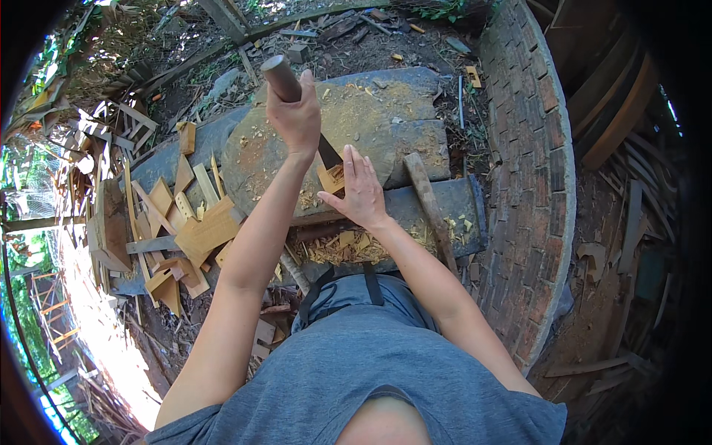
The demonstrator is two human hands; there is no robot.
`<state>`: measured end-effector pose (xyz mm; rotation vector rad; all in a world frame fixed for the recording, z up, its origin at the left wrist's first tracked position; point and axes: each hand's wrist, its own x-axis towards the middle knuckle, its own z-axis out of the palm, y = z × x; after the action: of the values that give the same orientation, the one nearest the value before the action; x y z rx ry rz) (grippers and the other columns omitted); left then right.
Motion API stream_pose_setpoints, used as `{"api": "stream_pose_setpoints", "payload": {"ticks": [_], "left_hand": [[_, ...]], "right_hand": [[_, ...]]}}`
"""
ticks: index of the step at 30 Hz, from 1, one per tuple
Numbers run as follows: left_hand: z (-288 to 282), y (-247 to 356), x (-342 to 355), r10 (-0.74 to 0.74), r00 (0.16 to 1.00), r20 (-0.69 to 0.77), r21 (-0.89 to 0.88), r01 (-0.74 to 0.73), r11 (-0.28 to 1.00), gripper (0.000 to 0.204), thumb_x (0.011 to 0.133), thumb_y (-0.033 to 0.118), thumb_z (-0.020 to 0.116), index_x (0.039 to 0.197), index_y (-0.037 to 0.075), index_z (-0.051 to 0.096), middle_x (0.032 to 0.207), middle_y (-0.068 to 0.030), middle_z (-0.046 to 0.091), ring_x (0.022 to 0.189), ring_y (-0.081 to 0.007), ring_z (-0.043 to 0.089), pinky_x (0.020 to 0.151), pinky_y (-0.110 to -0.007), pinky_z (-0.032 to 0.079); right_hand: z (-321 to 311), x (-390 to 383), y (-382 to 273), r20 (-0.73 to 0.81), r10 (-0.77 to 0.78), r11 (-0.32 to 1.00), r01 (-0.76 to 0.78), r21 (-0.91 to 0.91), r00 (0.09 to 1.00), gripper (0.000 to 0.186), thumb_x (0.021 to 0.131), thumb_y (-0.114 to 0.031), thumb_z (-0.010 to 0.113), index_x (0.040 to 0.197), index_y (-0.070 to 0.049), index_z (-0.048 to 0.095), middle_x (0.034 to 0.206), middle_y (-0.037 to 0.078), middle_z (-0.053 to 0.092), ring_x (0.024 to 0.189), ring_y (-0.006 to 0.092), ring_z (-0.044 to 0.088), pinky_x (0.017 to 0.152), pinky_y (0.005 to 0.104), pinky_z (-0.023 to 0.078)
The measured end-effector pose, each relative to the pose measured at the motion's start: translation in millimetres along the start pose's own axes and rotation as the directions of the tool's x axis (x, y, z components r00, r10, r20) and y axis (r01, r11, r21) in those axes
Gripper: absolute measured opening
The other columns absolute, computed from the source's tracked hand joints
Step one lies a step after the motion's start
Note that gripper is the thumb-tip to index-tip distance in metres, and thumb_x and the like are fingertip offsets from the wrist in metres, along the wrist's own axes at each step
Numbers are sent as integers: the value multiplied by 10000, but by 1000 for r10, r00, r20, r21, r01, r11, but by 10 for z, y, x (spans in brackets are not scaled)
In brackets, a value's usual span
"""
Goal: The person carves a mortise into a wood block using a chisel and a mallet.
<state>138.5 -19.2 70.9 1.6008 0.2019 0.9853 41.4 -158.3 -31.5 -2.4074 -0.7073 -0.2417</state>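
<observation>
My left hand [293,115] is closed round the thick round wooden handle [283,80] of a chopping knife. Its dark blade [330,156] slants down beneath my wrist to a small wood block [328,178]. Next to the blade, my right hand [360,191] steadies the block, its fingers straight and its thumb held apart along the near side. Part of the block is hidden under the fingers. Beneath both hands lies a broad, worn chopping stump [297,182] strewn with chips.
Cut wood pieces [211,230] are heaped at the left. Nearer me, wood chips [348,245] fill a gap before the stump. A loose stick [430,211] leans to the right of my hand. A curved brick wall [530,185] bounds the right side.
</observation>
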Motion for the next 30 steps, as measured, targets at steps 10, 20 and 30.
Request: {"api": "stream_pose_setpoints", "payload": {"ticks": [10,20,30], "left_hand": [[-63,56,-143,50,998,-35,47,-48,998,225,926,111,706,861,54,499,653,15,524,481,-47,493,412,-235,392],[-33,168,-229,99,995,-22,114,-96,989,226,913,81,708,834,46,499,671,9,534,531,-46,498,452,-228,404],[-92,92,-305,98,993,-70,114,-89,989,243,911,116,723,822,52,506,686,-5,552,514,-64,508,447,-240,414]], "right_hand": [[-111,-7,126,22,118,965,-119,232,993,890,887,-493,660,1482,53,287,1450,241,403,1338,383,423,1151,470,326],[-57,-1573,1529,-51,712,684,-709,-173,700,738,848,-250,699,1459,-7,363,1391,222,442,1293,403,421,1087,483,365],[-331,-1624,1655,333,786,617,-699,-361,521,813,737,-258,750,1426,-50,372,1258,225,547,1199,400,545,982,481,478]]}}
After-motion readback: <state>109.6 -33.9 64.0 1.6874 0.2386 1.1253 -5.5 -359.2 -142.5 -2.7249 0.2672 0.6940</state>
